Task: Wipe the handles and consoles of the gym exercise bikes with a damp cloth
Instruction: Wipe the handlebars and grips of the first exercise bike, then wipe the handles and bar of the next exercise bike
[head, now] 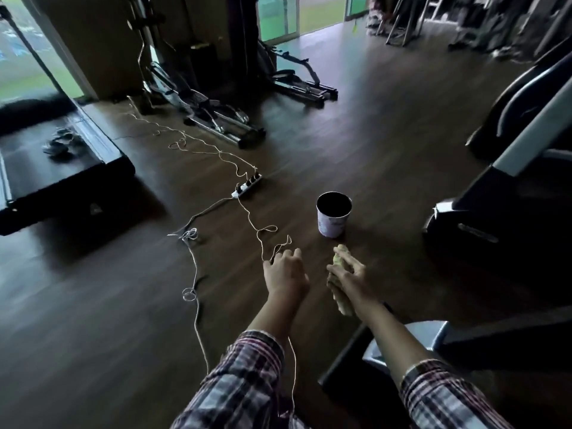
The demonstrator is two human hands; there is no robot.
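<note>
The cloth [340, 284], pale yellow-green and bunched into a long roll, sits in the right hand [348, 275], whose fingers [335, 269] curl round its middle while both ends poke out. It looks soft, limp and light, probably damp, so a full-palm hold around the bunch suits it best. The left hand [286, 270] hovers beside it, loosely spread, holding nothing. A cup [333, 216] stands on the floor just beyond the hands.
</note>
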